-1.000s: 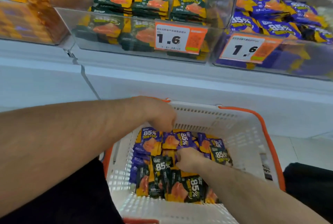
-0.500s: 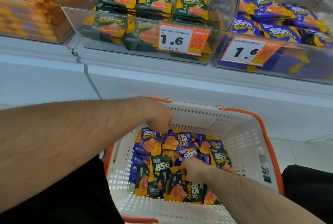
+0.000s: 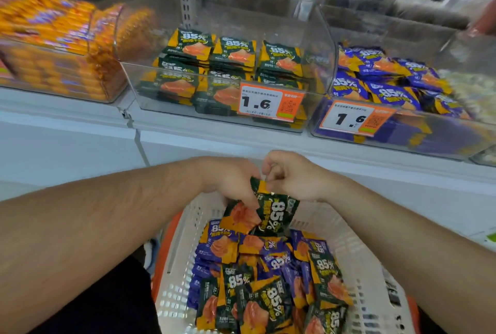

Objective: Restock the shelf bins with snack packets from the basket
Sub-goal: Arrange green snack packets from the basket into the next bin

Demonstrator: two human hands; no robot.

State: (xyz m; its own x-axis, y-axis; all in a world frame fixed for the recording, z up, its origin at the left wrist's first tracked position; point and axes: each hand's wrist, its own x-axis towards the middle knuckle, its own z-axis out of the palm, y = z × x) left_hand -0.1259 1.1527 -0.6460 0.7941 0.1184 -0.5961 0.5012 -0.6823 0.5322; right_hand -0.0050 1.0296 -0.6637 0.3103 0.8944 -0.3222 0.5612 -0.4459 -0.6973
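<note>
Our left hand and right hand both pinch green packets held above the basket, long axis hanging downward, tilted. The basket is white perforated plastic with an orange rim, holding glossy green and purple packets. Clear bins sit on a white shelf

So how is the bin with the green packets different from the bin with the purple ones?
The clear plastic middle bin holds dark green snack packets in neat flat stacks, while the clear plastic right bin holds purple snack packets in a loose jumbled heap. The purple heap sits against its front wall; the green stacks leave a gap. Both carry an orange-and-white 1.6 price tag, and both kinds of packet say 85%.
</note>
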